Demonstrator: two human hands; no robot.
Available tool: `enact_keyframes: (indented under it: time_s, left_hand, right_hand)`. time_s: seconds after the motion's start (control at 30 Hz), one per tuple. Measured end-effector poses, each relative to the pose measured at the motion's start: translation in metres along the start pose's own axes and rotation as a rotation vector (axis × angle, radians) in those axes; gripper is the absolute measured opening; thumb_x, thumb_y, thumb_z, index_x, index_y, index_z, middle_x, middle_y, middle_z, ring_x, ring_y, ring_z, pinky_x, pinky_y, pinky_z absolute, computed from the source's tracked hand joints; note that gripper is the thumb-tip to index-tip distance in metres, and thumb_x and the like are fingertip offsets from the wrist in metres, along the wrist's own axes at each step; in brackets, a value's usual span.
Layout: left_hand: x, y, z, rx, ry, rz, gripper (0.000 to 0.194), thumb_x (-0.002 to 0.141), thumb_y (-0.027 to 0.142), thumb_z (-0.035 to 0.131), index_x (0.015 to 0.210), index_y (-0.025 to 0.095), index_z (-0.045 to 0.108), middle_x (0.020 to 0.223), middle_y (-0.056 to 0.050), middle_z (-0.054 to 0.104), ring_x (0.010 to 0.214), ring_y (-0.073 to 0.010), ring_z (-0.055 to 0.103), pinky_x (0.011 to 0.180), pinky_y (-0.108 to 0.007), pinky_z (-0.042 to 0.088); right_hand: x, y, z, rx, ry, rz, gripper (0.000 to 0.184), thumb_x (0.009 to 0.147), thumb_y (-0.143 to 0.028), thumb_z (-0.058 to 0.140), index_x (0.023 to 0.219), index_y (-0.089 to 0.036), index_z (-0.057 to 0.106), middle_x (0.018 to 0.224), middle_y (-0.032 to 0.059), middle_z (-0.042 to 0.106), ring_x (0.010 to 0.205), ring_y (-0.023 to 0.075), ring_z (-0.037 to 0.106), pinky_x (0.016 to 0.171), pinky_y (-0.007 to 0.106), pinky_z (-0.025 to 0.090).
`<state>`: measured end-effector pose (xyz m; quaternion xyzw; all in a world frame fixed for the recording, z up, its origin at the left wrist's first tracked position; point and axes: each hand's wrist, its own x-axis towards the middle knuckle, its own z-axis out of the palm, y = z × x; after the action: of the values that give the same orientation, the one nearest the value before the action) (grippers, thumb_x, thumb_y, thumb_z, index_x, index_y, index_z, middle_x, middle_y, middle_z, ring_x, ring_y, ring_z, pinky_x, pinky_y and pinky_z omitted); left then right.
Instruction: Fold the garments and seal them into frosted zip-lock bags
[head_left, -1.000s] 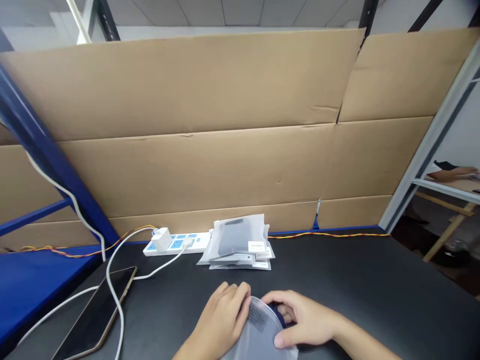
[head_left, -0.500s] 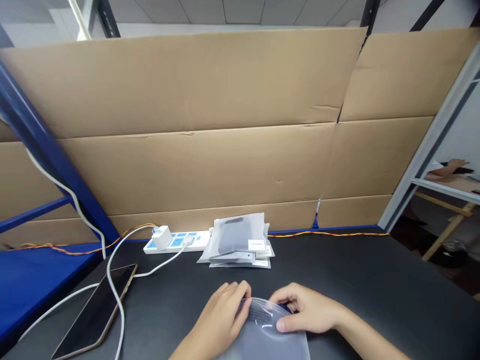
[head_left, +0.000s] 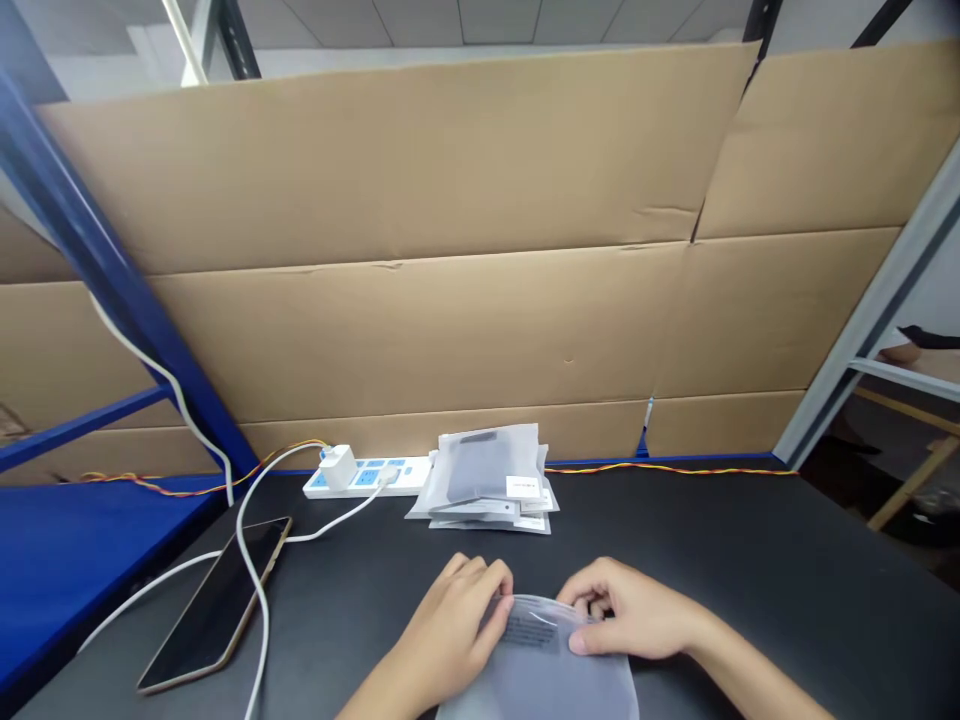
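Observation:
A frosted translucent zip bag (head_left: 555, 680) lies at the bottom middle, with printed text near its top edge and something greyish-blue showing through it. My left hand (head_left: 465, 630) pinches the bag's top left corner between thumb and fingers. At the top right corner, my right hand (head_left: 626, 610) grips the edge, thumb in front and fingers curled behind. The bag's top edge runs between the two hands. Its lower end is cut off by the frame.
Beyond my hands lies a stack of similar labelled bags (head_left: 484, 475). A white power strip (head_left: 405, 477) with a plugged-in charger (head_left: 338, 467) sits left of it. A tablet or large phone (head_left: 217, 605) lies under a white cable (head_left: 251, 575). Cardboard (head_left: 450, 340) walls the back.
My right hand has shifted outward from my left, and the bag's top edge has gone from bunched and curved to flatter and wider. The dark blue thing by my right fingers is now hidden.

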<state>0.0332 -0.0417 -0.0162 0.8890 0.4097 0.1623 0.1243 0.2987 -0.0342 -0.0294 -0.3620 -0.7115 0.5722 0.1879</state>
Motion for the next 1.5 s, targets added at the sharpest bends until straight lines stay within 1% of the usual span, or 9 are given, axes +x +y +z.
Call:
enact_keyframes:
  time_s: [0.13, 0.3, 0.4, 0.53, 0.77, 0.87, 1.03, 1.17, 1.5]
  left_hand:
    - [0.0, 0.0, -0.002, -0.055, -0.027, -0.006, 0.01, 0.097, 0.02, 0.046, 0.092, 0.023, 0.054, 0.088, -0.001, 0.061, 0.083, -0.0209, 0.053, 0.077, -0.032, 0.042]
    - [-0.004, -0.003, -0.009, -0.256, -0.172, -0.064, 0.006, 0.093, 0.023, 0.056, 0.097, 0.026, 0.059, 0.086, 0.002, 0.066, 0.092, -0.02, 0.056, 0.08, -0.027, 0.043]
    - [-0.004, -0.003, -0.01, -0.359, -0.209, -0.075, 0.022, 0.09, 0.027, 0.063, 0.111, 0.03, 0.06, 0.092, 0.003, 0.068, 0.099, -0.0206, 0.056, 0.085, -0.028, 0.043]
    - [-0.002, -0.003, -0.005, -0.295, -0.236, -0.044, 0.005, 0.088, 0.03, 0.066, 0.091, 0.027, 0.069, 0.083, 0.002, 0.064, 0.09, -0.02, 0.057, 0.083, -0.029, 0.042]
    - [-0.005, -0.006, 0.002, -0.308, -0.213, -0.067, 0.007, 0.087, 0.031, 0.069, 0.084, 0.026, 0.071, 0.082, 0.002, 0.065, 0.092, -0.0201, 0.057, 0.084, -0.028, 0.042]
    - [-0.006, -0.006, 0.001, -0.356, -0.243, -0.074, 0.011, 0.085, 0.037, 0.071, 0.084, 0.026, 0.072, 0.079, 0.002, 0.065, 0.095, -0.0215, 0.056, 0.084, -0.027, 0.042]
    - [0.002, 0.002, 0.003, -0.481, -0.098, -0.171, 0.019, 0.097, 0.034, 0.053, 0.107, 0.026, 0.068, 0.097, 0.002, 0.071, 0.086, -0.0165, 0.06, 0.085, -0.028, 0.041]
    - [0.006, 0.006, 0.012, -0.495, -0.13, -0.175, 0.014, 0.094, 0.032, 0.059, 0.094, 0.023, 0.07, 0.088, 0.003, 0.072, 0.084, -0.0168, 0.062, 0.088, -0.029, 0.039]
    - [0.007, 0.008, 0.013, -0.504, -0.087, -0.122, 0.007, 0.087, 0.024, 0.064, 0.084, 0.02, 0.068, 0.088, 0.003, 0.067, 0.082, -0.0145, 0.059, 0.087, -0.027, 0.036]
  right_hand:
    - [-0.001, 0.006, 0.001, 0.014, -0.042, 0.001, 0.031, 0.08, -0.043, 0.075, 0.093, -0.015, 0.075, 0.069, -0.0029, 0.059, 0.061, 0.01, 0.046, 0.057, 0.021, 0.035]
    - [0.002, 0.007, 0.007, -0.085, 0.128, -0.049, 0.024, 0.088, -0.039, 0.066, 0.095, -0.018, 0.075, 0.079, 0.0004, 0.066, 0.071, 0.0147, 0.054, 0.065, 0.025, 0.04]
    - [0.001, -0.001, 0.009, -0.124, 0.14, -0.058, 0.023, 0.089, -0.038, 0.064, 0.101, -0.021, 0.074, 0.09, 0.0025, 0.07, 0.081, 0.0192, 0.059, 0.075, 0.029, 0.045]
    - [-0.006, -0.004, -0.001, -0.235, 0.196, -0.077, 0.022, 0.087, -0.036, 0.066, 0.106, -0.025, 0.071, 0.105, 0.0036, 0.069, 0.098, 0.0233, 0.06, 0.089, 0.034, 0.046]
    - [-0.015, 0.016, -0.025, -0.192, 0.125, 0.105, 0.02, 0.087, -0.039, 0.067, 0.093, -0.02, 0.068, 0.076, -0.0016, 0.059, 0.071, 0.0157, 0.052, 0.065, 0.027, 0.04]
    - [-0.008, 0.015, -0.015, -0.061, 0.143, 0.042, 0.019, 0.089, -0.037, 0.065, 0.098, -0.02, 0.065, 0.079, -0.0023, 0.056, 0.073, 0.0146, 0.051, 0.069, 0.027, 0.041]
    - [0.007, 0.001, 0.022, 0.131, 0.158, -0.06, 0.023, 0.091, -0.034, 0.064, 0.11, -0.022, 0.059, 0.082, -0.0033, 0.054, 0.076, 0.0144, 0.05, 0.074, 0.027, 0.041]
    - [0.015, -0.004, 0.043, 0.153, 0.169, -0.125, 0.019, 0.092, -0.034, 0.063, 0.106, -0.023, 0.056, 0.08, -0.0035, 0.056, 0.075, 0.0148, 0.05, 0.073, 0.027, 0.041]
    - [0.018, -0.002, 0.044, 0.171, 0.24, -0.136, 0.03, 0.088, -0.035, 0.068, 0.111, -0.022, 0.055, 0.073, -0.0044, 0.059, 0.069, 0.0143, 0.052, 0.07, 0.028, 0.042]
